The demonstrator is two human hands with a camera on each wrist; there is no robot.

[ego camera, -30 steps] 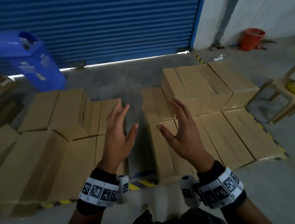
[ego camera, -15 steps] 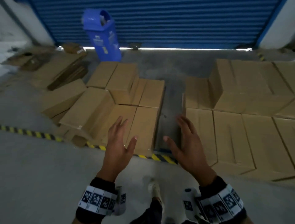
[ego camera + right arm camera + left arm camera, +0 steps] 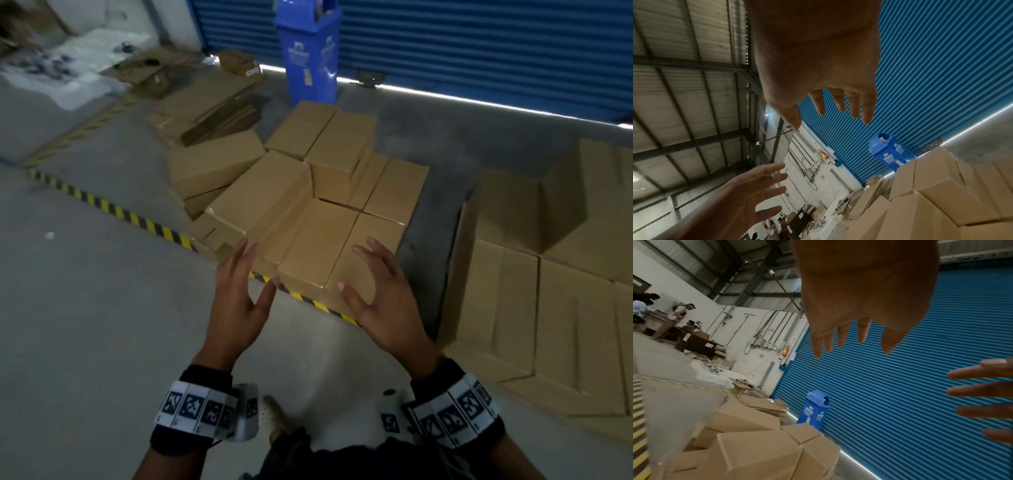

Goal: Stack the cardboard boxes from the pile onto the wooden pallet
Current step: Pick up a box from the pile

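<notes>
Both hands empty, fingers spread: left hand & right hand above nearest box in the pile, by the blue bin. Tilted box beside it could slide if bumped.

Wooden pallet not visible anywhere; if it sits under the right-hand boxes, they cover it. That stack is cut by the right and bottom edges in the head view. Right hand in the left wrist view: only four fingers show, rest off the right edge. Left hand in the right wrist view: forearm cut at the bottom-left corner. Bin top cropped by the upper edge, label print too small to read. Yellow-black floor tape runs under the box pile, partly hidden. People at the far wall too small and dim to tell. Shoe half hidden between the wrists.
</notes>
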